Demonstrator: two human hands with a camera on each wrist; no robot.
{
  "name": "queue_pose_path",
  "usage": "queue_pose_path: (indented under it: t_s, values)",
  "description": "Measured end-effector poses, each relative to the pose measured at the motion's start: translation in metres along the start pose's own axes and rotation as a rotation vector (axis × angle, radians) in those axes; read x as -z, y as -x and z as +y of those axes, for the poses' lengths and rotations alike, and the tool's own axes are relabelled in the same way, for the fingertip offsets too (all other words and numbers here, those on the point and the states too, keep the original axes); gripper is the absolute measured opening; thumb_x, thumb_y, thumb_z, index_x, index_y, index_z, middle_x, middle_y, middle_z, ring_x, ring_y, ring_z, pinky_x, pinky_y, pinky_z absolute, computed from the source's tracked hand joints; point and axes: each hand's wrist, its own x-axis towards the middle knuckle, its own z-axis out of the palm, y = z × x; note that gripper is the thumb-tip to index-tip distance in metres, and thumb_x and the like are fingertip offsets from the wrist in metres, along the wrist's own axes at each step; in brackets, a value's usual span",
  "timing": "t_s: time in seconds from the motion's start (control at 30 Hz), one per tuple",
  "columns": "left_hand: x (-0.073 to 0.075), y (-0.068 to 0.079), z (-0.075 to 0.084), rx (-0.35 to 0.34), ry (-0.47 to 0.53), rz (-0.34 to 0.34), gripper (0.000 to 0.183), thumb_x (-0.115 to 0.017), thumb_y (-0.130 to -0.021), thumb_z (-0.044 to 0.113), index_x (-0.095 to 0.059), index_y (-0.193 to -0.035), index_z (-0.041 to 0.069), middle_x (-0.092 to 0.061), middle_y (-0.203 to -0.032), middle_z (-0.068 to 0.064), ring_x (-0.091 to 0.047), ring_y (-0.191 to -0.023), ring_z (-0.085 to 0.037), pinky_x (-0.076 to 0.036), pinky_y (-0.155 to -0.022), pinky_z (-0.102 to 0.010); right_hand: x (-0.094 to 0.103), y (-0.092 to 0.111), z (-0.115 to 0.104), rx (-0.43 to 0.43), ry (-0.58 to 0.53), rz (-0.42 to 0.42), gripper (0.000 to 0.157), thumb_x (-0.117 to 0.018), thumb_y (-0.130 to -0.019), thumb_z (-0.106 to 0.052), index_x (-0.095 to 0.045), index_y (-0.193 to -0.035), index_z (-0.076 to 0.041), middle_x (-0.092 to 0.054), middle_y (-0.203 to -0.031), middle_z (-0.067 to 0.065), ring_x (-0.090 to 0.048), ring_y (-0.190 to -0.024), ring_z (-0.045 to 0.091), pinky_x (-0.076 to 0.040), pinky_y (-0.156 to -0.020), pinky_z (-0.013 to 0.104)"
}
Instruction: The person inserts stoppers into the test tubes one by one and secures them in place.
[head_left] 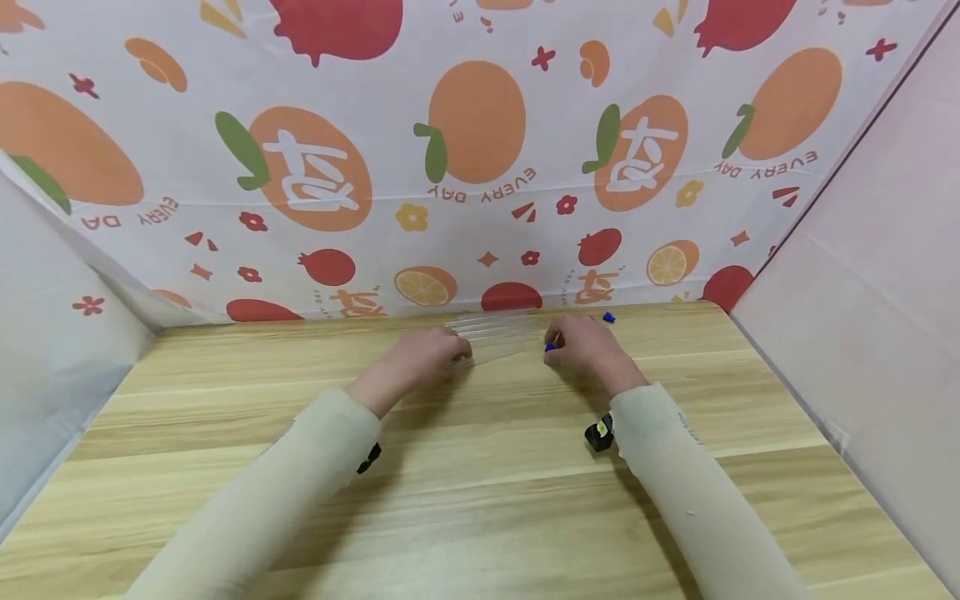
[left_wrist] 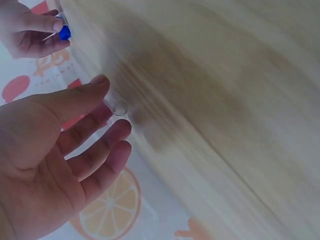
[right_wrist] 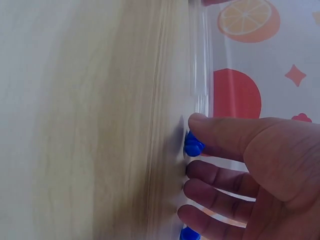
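Observation:
In the head view, several clear test tubes (head_left: 491, 323) lie side by side near the back edge of the table. At their left end, my left hand (head_left: 431, 352) holds the nearest tube; its round end (left_wrist: 120, 106) shows by the thumb and fingertips in the left wrist view. Opposite it, my right hand (head_left: 585, 343) pinches a small blue cap (right_wrist: 194, 145) between thumb and index finger, with the other fingers loosely bent. Close behind that hand lies another blue cap (head_left: 608, 317), also partly visible at the bottom of the right wrist view.
The wooden table (head_left: 480, 517) meets a fruit-printed cloth (head_left: 480, 225) standing directly behind the tubes. Pale cloth side walls rise at left and right (head_left: 862, 250). A black wrist device (head_left: 599, 433) sits under the right sleeve cuff.

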Motion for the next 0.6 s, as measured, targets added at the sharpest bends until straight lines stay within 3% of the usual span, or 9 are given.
queue_pose_path:
  t_s: [0.23, 0.4, 0.6]
  values:
    - [-0.001, -0.006, 0.007, 0.021, -0.043, -0.001, 0.017, -0.071, -0.091, 0.008, -0.073, -0.107, 0.013, -0.07, -0.099, -0.006, -0.064, -0.085, -0.024, -0.056, -0.078, -0.043, -0.002, -0.004, -0.001, -0.034, -0.006, 0.005, 0.013, -0.075, -0.089, -0.023, -0.072, -0.099, -0.017, -0.068, -0.098, 0.002, -0.062, -0.092, 0.021, -0.052, -0.084, 0.04]
    - [-0.004, -0.009, 0.011, 0.036, -0.071, 0.038, 0.016, -0.069, -0.09, 0.007, -0.073, -0.105, 0.014, -0.069, -0.095, -0.006, -0.063, -0.082, -0.025, -0.055, -0.072, -0.043, -0.004, -0.007, 0.0, -0.032, -0.017, -0.001, 0.007, -0.076, -0.089, -0.022, -0.072, -0.093, -0.018, -0.067, -0.096, 0.001, -0.061, -0.09, 0.021, -0.053, -0.081, 0.039]
    - [-0.007, -0.007, 0.015, 0.024, -0.036, 0.085, 0.016, -0.065, -0.093, 0.005, -0.075, -0.105, 0.01, -0.072, -0.097, -0.006, -0.066, -0.086, -0.025, -0.056, -0.08, -0.042, -0.005, -0.001, 0.0, -0.012, -0.051, 0.019, 0.007, -0.074, -0.091, -0.022, -0.072, -0.095, -0.017, -0.067, -0.097, 0.001, -0.061, -0.093, 0.021, -0.053, -0.085, 0.04]
